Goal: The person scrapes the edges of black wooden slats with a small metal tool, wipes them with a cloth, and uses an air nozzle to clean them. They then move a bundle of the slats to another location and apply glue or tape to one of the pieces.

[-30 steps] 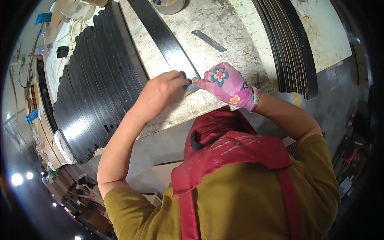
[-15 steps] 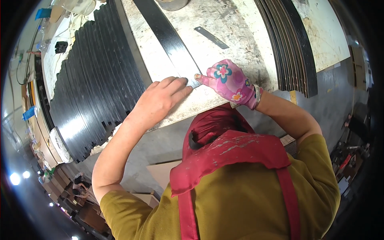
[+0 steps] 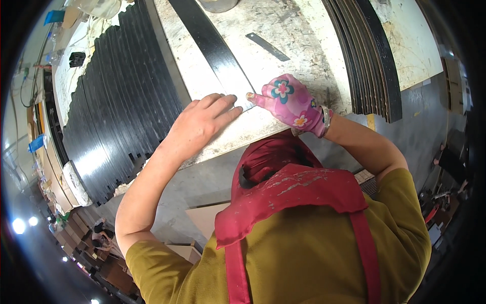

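A long black glossy strip [image 3: 207,38] lies on the pale stained worktable [image 3: 304,30], its near end between my hands. My bare left hand [image 3: 198,126] rests at the left of that end with its fingers stretched out. On the right, my right hand [image 3: 294,105] wears a pink flowered glove; its thumb tip, which pokes bare from the glove, meets the strip's near right corner. The other right fingers are curled, so anything inside them is hidden. Beyond the right hand lies a short flat dark metal ruler-like piece [image 3: 267,46].
Many black strips [image 3: 121,91] stand packed side by side at the left. Another stack of dark strips [image 3: 364,55] lies at the right. A round container [image 3: 218,4] shows at the far edge. Behind the table are the floor and a distant person [image 3: 452,164].
My left fingers have shifted slightly at the strip's end. My right hand stays almost in place. At the far right, the distant person has come further into view.
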Action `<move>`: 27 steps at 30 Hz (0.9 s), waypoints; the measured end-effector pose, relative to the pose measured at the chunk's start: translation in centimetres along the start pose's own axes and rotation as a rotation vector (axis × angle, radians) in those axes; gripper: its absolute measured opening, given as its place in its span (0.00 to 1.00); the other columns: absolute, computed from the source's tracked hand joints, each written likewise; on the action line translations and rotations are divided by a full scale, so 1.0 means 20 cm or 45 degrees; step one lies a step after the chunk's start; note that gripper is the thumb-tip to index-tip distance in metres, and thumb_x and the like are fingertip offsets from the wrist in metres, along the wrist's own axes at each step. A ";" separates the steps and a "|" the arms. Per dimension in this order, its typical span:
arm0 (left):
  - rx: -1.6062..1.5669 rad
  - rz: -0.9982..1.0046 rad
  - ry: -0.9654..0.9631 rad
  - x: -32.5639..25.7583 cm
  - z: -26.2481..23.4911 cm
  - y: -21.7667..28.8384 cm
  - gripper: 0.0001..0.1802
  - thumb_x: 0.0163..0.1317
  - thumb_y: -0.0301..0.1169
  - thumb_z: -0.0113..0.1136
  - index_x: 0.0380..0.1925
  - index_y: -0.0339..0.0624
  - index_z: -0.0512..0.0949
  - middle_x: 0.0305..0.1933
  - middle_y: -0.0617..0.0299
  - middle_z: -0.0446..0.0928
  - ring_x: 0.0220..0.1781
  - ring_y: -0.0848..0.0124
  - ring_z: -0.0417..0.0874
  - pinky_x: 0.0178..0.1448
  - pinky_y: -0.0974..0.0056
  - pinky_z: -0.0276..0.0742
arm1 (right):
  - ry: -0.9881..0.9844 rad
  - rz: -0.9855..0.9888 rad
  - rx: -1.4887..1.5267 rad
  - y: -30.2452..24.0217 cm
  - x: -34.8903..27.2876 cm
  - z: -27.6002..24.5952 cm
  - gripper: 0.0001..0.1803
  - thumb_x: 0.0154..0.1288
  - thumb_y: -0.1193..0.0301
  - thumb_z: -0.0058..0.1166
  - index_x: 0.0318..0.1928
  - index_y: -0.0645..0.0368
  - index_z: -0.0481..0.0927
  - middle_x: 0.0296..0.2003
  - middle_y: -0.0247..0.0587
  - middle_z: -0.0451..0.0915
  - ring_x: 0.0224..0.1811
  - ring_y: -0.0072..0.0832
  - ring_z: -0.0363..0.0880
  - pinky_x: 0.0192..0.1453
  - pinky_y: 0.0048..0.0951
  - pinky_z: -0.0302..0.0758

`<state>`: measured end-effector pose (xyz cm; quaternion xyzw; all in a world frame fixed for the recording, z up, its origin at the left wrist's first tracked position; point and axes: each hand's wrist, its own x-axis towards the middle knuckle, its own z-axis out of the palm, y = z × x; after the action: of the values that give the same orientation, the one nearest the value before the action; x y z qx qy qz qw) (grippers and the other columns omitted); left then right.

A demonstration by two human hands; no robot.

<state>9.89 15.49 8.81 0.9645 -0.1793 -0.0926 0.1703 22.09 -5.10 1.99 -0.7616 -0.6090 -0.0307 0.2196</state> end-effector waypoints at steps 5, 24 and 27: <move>0.165 0.071 -0.084 -0.01 -0.03 0.00 0.25 0.54 0.25 0.48 0.55 0.50 0.72 0.57 0.59 0.71 0.55 0.61 0.73 0.56 0.60 0.73 | -0.033 -0.037 -0.031 0.00 0.00 -0.01 0.12 0.62 0.66 0.50 0.45 0.41 0.81 0.26 0.24 0.75 0.31 0.23 0.75 0.42 0.26 0.69; -0.111 -0.789 0.761 0.09 0.41 0.20 0.36 0.42 0.40 0.72 0.55 0.53 0.72 0.60 0.52 0.65 0.61 0.56 0.66 0.60 0.53 0.58 | -0.020 -0.149 -0.017 0.01 0.00 -0.02 0.13 0.61 0.68 0.47 0.46 0.46 0.78 0.29 0.30 0.75 0.32 0.27 0.76 0.39 0.29 0.68; -0.162 -0.811 0.854 0.09 0.43 0.21 0.33 0.41 0.38 0.71 0.52 0.53 0.74 0.58 0.57 0.67 0.61 0.58 0.65 0.60 0.53 0.58 | -0.135 -0.148 -0.021 0.01 0.00 -0.04 0.16 0.59 0.68 0.47 0.49 0.46 0.77 0.30 0.30 0.75 0.33 0.27 0.76 0.41 0.30 0.68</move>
<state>8.10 8.65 2.11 0.9358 0.1968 0.1658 0.2407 22.40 -5.44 2.59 -0.7274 -0.6626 -0.0079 0.1784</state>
